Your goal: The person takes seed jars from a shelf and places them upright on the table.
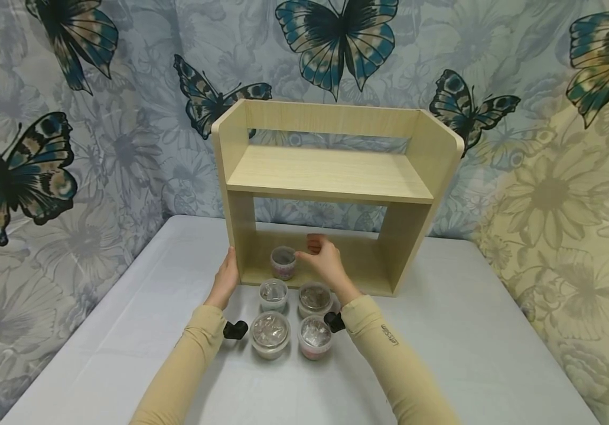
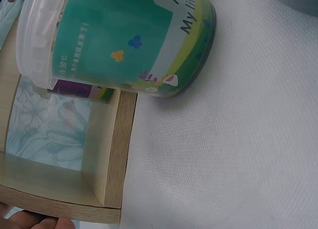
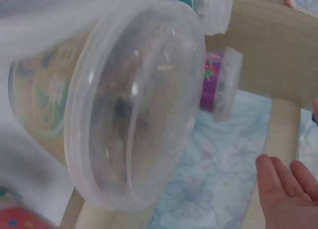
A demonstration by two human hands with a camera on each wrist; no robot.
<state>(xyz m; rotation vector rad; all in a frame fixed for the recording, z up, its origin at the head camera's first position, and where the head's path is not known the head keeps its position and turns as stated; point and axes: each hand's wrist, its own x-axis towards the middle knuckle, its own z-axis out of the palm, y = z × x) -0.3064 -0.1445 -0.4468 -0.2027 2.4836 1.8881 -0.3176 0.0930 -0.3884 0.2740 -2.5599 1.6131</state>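
A small wooden shelf unit (image 1: pixel 331 171) stands on the white-covered table. My left hand (image 1: pixel 224 278) rests against the outside of its left side panel; its fingers (image 2: pixel 42 222) show past the panel's edge in the left wrist view. On the lower shelf, near the left panel, stands a lidded plastic tub (image 1: pixel 283 263) with a purple label (image 3: pixel 211 85). My right hand (image 1: pixel 326 260) is just right of this tub, inside the lower compartment. It holds nothing, and its fingers (image 3: pixel 271 182) look fairly straight in the right wrist view. Whether the thumb touches the tub I cannot tell.
In front of the shelf unit stand several clear-lidded tubs: a green-labelled tub (image 2: pixel 109 40) at back left, a tan-labelled tub (image 1: pixel 315 300) at back right, a wider tub (image 1: pixel 269 335) and a reddish tub (image 1: pixel 315 337) nearer me. Butterfly-patterned cloth (image 1: pixel 123 147) hangs behind.
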